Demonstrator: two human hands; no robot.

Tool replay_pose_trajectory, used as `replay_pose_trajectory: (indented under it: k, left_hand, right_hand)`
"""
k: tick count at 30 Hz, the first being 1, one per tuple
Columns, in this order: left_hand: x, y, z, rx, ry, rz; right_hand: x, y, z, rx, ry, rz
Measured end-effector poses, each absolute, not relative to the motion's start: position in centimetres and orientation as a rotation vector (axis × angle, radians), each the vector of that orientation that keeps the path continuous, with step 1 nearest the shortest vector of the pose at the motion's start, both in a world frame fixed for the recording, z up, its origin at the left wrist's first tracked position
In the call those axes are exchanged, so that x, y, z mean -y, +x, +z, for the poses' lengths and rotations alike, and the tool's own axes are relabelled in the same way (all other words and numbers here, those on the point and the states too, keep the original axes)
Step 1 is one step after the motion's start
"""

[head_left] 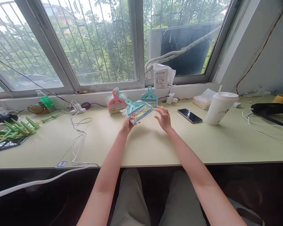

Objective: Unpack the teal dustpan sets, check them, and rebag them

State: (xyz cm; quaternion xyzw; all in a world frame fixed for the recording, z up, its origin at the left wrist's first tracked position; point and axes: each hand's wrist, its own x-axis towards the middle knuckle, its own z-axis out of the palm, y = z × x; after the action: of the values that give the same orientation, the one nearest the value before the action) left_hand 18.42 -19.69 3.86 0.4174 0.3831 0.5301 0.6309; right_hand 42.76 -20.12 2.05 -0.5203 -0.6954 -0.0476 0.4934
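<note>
My left hand [128,124] grips the near edge of a teal mini dustpan-and-brush set [138,110] sealed in clear plastic, held a little above the pale green desk [155,144]. My right hand [163,118] hovers open just to the right of the packet, fingers spread, not touching it as far as I can tell. Behind the packet, a pink dustpan set [116,102] and another teal set [149,96] lean against the window ledge.
A black phone [190,115] and a white lidded cup with a straw [220,107] stand to the right. White cables [79,135] trail across the left side. Green plastic spikes [13,130] lie far left. A tissue pack [204,99] sits by the ledge.
</note>
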Motion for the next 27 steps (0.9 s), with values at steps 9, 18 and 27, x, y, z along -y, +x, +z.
replay_pose_trajectory:
  k: [9, 18, 27]
  left_hand:
    - [19.8, 17.7, 3.5, -0.92, 1.019, 0.94]
    - [20.0, 17.5, 3.3, -0.849, 1.22, 0.806]
    - [20.3, 17.4, 3.6, -0.869, 1.377, 0.705]
  right_hand:
    - [18.3, 43.3, 1.2, 1.545, -1.162, 0.075]
    - [18.0, 42.7, -0.1, 1.502, -1.185, 0.06]
    - [17.7, 42.6, -0.3, 1.341, -1.279, 0.619]
